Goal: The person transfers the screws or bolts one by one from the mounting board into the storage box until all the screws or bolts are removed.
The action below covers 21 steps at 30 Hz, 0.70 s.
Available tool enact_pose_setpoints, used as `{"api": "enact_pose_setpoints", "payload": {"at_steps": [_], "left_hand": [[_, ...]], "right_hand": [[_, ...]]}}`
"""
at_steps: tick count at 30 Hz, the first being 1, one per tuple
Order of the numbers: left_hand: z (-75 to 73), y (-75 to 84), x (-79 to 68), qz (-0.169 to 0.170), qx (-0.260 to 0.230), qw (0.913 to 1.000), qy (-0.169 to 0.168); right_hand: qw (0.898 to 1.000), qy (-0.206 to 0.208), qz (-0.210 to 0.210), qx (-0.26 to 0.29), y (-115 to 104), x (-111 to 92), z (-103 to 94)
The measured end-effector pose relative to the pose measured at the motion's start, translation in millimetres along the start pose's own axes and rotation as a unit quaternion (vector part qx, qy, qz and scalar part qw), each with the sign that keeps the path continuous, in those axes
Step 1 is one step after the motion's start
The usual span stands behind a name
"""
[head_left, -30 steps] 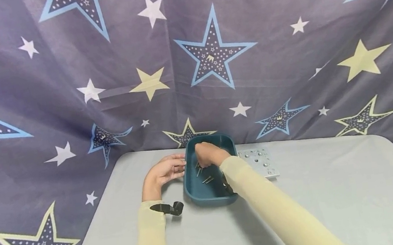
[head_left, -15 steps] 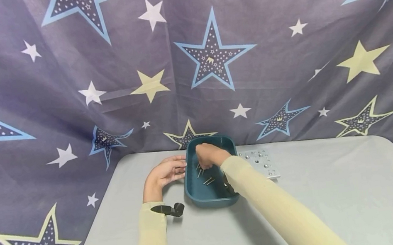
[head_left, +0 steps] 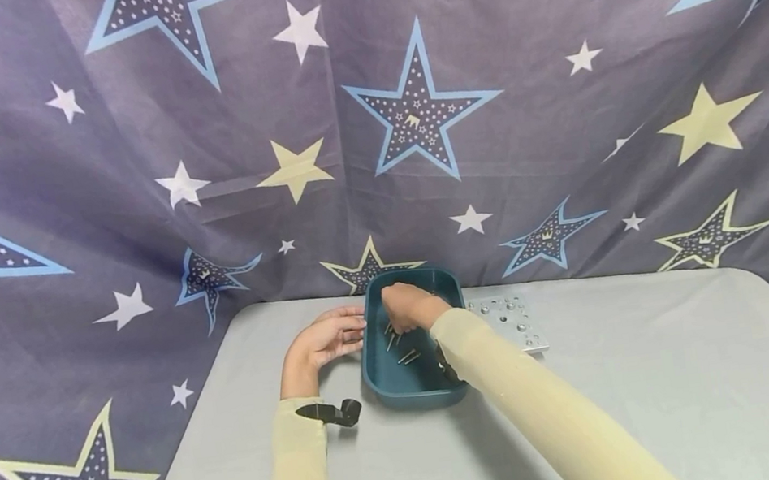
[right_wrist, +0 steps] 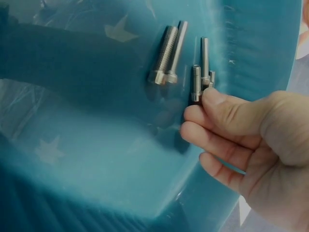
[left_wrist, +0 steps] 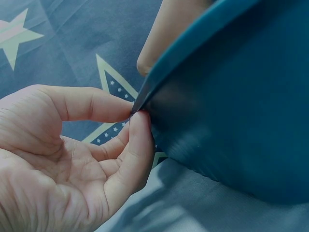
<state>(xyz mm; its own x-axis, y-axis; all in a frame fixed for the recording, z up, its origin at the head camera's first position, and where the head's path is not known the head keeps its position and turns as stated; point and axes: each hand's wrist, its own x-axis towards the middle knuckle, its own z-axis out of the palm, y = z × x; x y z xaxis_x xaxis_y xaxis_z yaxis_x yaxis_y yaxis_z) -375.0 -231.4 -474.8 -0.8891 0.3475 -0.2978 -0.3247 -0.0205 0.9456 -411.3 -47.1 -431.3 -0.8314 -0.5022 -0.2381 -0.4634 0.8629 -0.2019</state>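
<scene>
A dark teal plastic bin [head_left: 418, 401] stands on the table. My left hand [head_left: 325, 338] is at its left side; in the left wrist view, thumb and finger pinch the edge of the bin's rim [left_wrist: 166, 63]. Inside the bin, my right hand [head_left: 409, 306] has curled fingers, with thumb and forefinger [right_wrist: 216, 99] pinched together at the heads of a small cluster of metal bolts. One slim bolt [right_wrist: 205, 55] stands out beyond the thumb tip, and a short bolt [right_wrist: 196, 79] lies beside it. A thick threaded bolt [right_wrist: 165, 55] and a thinner bolt [right_wrist: 178, 50] lie apart from the fingers.
A silver metal plate [head_left: 503, 322] with holes and round studs lies right of the bin, partly behind the right sleeve [head_left: 517, 393]. The grey-white table [head_left: 668, 364] ends at a star-patterned cloth [head_left: 524, 130] hanging behind. A black camera mount [head_left: 331, 413] sits on the left wrist.
The head view has shifted slightly, so the scene sits a little lower. Both hands stay in nearly the same places, the right one still among the bolts in the bin.
</scene>
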Motion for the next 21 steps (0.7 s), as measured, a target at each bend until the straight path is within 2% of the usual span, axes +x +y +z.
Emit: {"api": "enact_pose_setpoints", "payload": {"at_steps": [6, 13, 21], "left_hand": [[0.1, -0.1, -0.4, 0.001, 0.000, 1.0000, -0.002], [0.2, 0.1, 0.7, -0.001, -0.006, 1.0000, 0.002], [-1.0, -0.6, 1.3, 0.000, -0.011, 0.9999, 0.002]], "right_hand": [[1.000, 0.006, 0.003, -0.005, -0.4, -2.0, 0.5], [1.000, -0.008, 0.008, -0.016, 1.0, -0.1, -0.6], [0.999, -0.029, -0.017, -0.028, 0.9, -10.5, -18.6]]}}
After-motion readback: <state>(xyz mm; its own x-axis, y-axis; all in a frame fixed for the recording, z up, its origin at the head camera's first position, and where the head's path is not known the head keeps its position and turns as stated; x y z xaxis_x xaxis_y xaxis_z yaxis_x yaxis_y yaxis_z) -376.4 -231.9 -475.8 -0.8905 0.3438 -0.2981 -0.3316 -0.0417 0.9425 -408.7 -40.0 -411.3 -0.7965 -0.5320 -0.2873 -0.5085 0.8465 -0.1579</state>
